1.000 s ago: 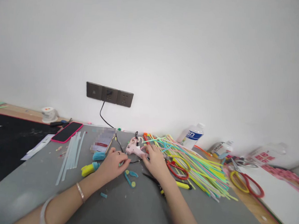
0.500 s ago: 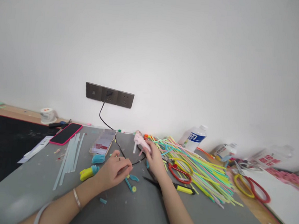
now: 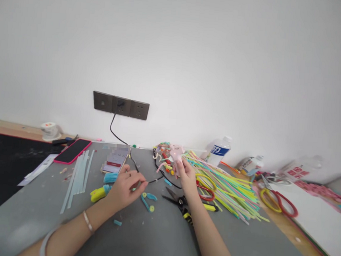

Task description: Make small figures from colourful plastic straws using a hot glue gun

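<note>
Two hands work over the grey surface [image 3: 155,238]. At far left we see a pink-cased phone [image 3: 72,150] and clear glue sticks [image 3: 78,173] lying flat. Our left hand [image 3: 123,187] rests on the surface, its fingers [image 3: 140,186] pinched together on what seems to be a small green piece [image 3: 134,188]. Beside it, our right hand [image 3: 186,175] is clamped around the pink glue gun [image 3: 176,151], held above the surface, with its black cord [image 3: 157,174] hanging down. Farther right lies a heap of coloured straws [image 3: 231,187].

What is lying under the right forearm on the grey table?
Black-bladed scissors with yellow handles lie there, blades pointing left. The right forearm covers where the handles join, so that part cannot be seen.
</note>
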Demonstrator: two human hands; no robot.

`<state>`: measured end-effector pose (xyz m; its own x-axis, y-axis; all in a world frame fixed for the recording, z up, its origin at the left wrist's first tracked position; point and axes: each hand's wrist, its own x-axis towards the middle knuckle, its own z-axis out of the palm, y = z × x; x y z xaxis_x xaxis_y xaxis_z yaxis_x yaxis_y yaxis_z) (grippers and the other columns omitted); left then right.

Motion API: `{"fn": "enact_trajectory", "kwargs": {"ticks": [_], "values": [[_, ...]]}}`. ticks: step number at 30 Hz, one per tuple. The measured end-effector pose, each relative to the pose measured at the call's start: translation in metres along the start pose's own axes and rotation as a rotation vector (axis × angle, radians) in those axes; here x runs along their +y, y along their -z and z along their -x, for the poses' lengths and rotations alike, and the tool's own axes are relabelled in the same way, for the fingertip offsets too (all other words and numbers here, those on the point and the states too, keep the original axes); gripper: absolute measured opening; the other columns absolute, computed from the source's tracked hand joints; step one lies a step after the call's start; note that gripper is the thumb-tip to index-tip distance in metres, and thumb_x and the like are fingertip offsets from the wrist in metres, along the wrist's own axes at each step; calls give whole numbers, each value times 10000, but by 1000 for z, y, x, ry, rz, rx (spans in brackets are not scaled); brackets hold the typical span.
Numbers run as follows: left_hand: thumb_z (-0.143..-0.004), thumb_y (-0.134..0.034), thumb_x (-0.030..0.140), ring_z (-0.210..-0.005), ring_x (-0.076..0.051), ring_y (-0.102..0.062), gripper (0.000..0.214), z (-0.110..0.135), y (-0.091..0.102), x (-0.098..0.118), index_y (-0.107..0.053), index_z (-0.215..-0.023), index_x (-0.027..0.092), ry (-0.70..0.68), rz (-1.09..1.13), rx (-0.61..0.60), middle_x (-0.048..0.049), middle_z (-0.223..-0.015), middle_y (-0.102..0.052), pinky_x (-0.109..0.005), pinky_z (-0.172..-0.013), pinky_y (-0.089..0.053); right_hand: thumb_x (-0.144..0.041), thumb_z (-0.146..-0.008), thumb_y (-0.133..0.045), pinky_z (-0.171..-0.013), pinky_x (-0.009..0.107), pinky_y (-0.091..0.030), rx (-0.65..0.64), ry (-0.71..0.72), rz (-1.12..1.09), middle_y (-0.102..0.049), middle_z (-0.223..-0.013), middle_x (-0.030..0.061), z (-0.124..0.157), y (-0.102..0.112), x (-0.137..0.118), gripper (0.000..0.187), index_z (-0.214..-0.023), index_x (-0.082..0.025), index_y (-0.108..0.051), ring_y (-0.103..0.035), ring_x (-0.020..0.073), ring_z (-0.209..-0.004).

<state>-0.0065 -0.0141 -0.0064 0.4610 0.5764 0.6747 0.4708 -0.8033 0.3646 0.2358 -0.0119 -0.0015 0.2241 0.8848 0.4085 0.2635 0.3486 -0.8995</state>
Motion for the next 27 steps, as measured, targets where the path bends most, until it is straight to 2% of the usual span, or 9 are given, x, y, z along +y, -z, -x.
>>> {"fn": "enact_trajectory", "kwargs": {"ticks": [2,5,9,12,14,16,19,23,27], "values": [[-943,-471,290,-496,-118,-453,222,0,-2,-2,-608,-787,212,47,-4,34,63,-522,-503,-332,-767,-359,-637,-861,-534,-434,264,-384,-33,-13,-14,-544,-592,-23,6,0,-2,443,-759,-206,-545,-440,122,-423],[-928,-504,286,-453,-101,-400,167,-1,-4,-5,-617,-837,206,109,18,97,101,-493,-407,-313,-734,-352,-627,-883,-506,-452,267,-401,-64,-25,-21,-573,-613,-7,14,1,-3,463,-742,-191,-566,-478,125,-427],[-918,-538,294,-443,-93,-368,177,-5,-3,-7,-624,-793,203,138,41,184,111,-494,-328,-296,-692,-332,-597,-911,-480,-453,259,-384,-76,-27,-4,-549,-581,-13,20,2,-3,475,-685,-187,-560,-462,119,-416],[-913,-557,314,-446,-96,-357,186,-7,-1,-8,-649,-792,208,158,62,224,108,-495,-315,-292,-680,-330,-582,-882,-532,-447,255,-371,-88,-21,38,-548,-564,-15,20,5,-1,432,-755,-179,-624,-452,129,-430],[-911,-562,331,-458,-105,-363,194,-7,-1,-8,-663,-799,210,182,76,238,102,-495,-313,-288,-663,-330,-552,-869,-554,-495,266,-413,-94,19,114,-604,-610,8,20,6,0,395,-828,-177,-671,-512,160,-501],[-908,-561,348,-475,-116,-375,204,-7,-1,-9,-676,-810,212,216,84,235,95,-497,-309,-284,-647,-328,-508,-877,-539,-606,300,-470,-121,90,201,-684,-725,48,20,7,2,360,-868,-185,-699,-599,207,-636],[-918,-542,348,-487,-119,-378,201,-7,-1,-11,-697,-907,219,264,87,184,93,-512,-322,-282,-651,-331,-443,-895,-497,-747,350,-476,-197,171,290,-740,-866,73,21,9,3,328,-888,-204,-722,-648,253,-785],[-933,-531,321,-485,-108,-386,202,-6,-2,-11,-700,-995,229,249,67,110,100,-528,-341,-284,-690,-330,-407,-901,-482,-776,359,-448,-247,191,353,-752,-910,80,23,9,2,317,-911,-210,-729,-648,261,-822],[-918,-557,309,-478,-102,-393,171,-5,-4,-12,-705,-907,224,211,31,109,100,-519,-351,-285,-706,-322,-416,-904,-500,-781,355,-422,-266,212,379,-754,-914,83,24,7,0,313,-907,-220,-744,-646,257,-828]]}}
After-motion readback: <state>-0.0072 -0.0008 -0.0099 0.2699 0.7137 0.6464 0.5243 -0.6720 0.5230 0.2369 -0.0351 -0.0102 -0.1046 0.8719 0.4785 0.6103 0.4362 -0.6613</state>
